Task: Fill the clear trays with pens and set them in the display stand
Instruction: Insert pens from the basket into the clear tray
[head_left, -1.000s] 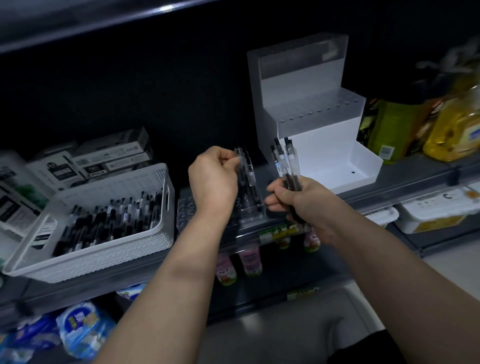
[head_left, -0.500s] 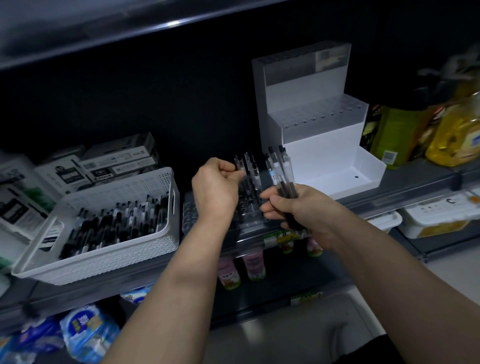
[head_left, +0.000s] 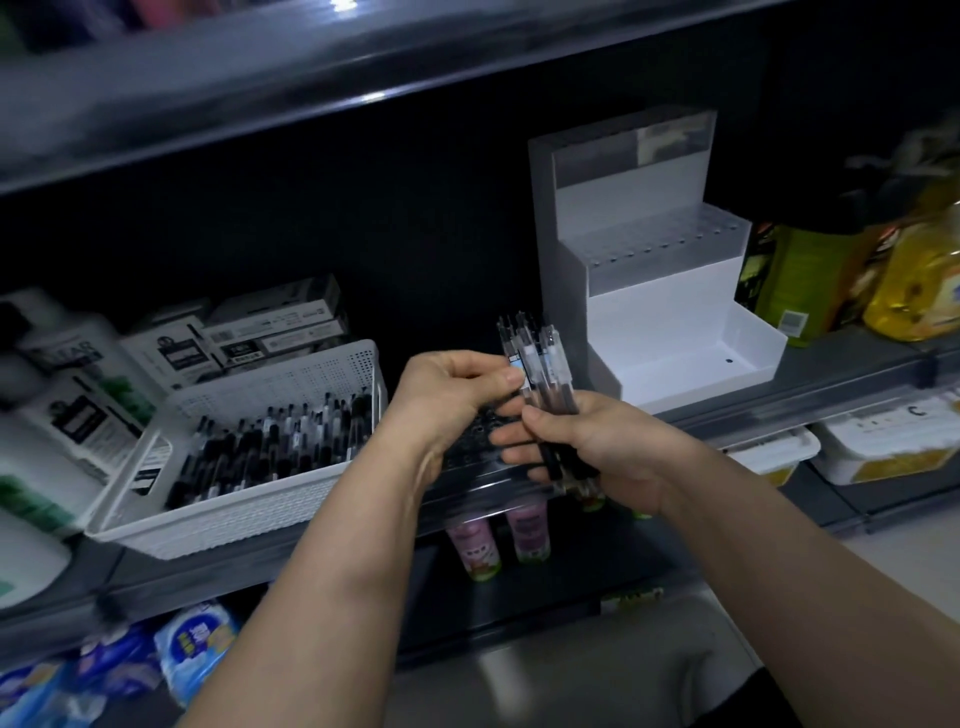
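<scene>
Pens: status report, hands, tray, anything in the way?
Right hand grips pens, upright. Left hand pinches one of them. Tray under hands, mostly hidden. Nothing between hands and stand.

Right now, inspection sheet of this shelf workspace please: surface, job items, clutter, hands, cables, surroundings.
Surface: dark grey shop shelf, dimly lit.
Job's things: clear holed plastic tray flat on the shelf beneath the hands; white stepped display stand behind it, to the right; white perforated basket of loose black pens at left.
Clutter: printed cardboard boxes behind the basket; green bottle and yellow bottle at right.
Hands: right hand grips bundle of clear-barrelled pens; left hand pinches one pen in it.
Cables: nothing seen.
Surroundings: pink-labelled bottles on the lower shelf.
</scene>
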